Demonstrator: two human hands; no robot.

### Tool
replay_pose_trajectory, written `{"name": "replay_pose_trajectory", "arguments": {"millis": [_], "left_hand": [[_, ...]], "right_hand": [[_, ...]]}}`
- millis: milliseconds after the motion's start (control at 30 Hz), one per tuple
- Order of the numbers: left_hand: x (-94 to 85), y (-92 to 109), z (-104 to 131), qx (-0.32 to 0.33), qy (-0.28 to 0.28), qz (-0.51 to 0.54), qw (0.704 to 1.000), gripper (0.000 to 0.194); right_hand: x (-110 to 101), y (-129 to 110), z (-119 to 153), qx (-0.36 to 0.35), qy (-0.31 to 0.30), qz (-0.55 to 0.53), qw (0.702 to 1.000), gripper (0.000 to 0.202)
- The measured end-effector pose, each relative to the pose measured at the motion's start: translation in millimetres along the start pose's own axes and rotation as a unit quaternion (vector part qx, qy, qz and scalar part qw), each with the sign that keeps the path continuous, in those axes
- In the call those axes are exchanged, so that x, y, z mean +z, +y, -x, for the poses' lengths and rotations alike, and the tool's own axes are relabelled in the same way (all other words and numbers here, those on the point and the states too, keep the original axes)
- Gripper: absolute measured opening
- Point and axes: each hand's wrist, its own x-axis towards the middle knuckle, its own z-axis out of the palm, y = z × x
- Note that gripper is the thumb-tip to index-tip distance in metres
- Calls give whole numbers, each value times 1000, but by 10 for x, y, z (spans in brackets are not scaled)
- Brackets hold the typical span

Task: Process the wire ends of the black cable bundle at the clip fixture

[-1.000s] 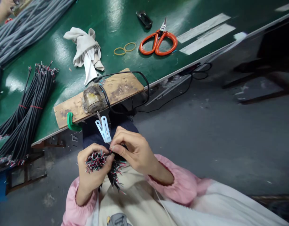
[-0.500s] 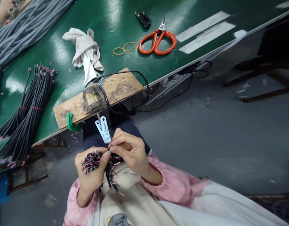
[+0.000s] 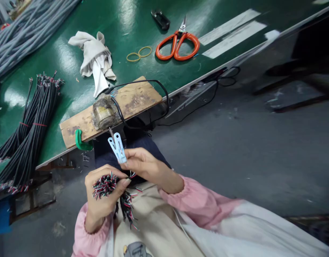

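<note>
The light-blue clothespin [image 3: 117, 149], axis eleven-to-five o'clock, lay at ten o'clock from the nearer right hand [image 3: 147, 167], pinch indiscernible; the left hand [image 3: 101, 203] clasped the cable bundle [image 3: 104, 185].

The left hand [image 3: 101, 203] conceals the middle of the wire bundle [image 3: 104, 186]; individual strands are too fine to count. The blue clothespin [image 3: 121, 155] obscures part of the right hand [image 3: 143, 164] at its fingertips, so the grip is indeterminate. Beyond and left of the left hand, the grey cables [image 3: 41, 37] exit the picture. Below both hands, the bottom edge truncates the apron print [image 3: 136, 250]. Beyond and right of the right hand, markings on the white strips [image 3: 234, 40] are illegible.
</note>
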Motion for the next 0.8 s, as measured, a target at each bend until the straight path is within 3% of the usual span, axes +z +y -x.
{"name": "replay_pose_trajectory", "arguments": {"millis": [67,233,400,600,800], "left_hand": [[-11,18,6,20,17,-21,999,8],[-31,55,-25,52,73,-42,995,11],[-9,38,-63,69,113,-63,989,11],[44,-11,-75,31,117,-45,992,10],[56,21,-82,35,111,-50,992,14]], "right_hand": [[12,-120,-87,-14,42,20,999,48],[148,-256,-315,-2,19,10,1000,58],[218,-201,-359,-12,30,-36,999,52],[209,-138,-343,17,12,-97,995,51],[60,17,-324,57,45,-158,985,52]]}}
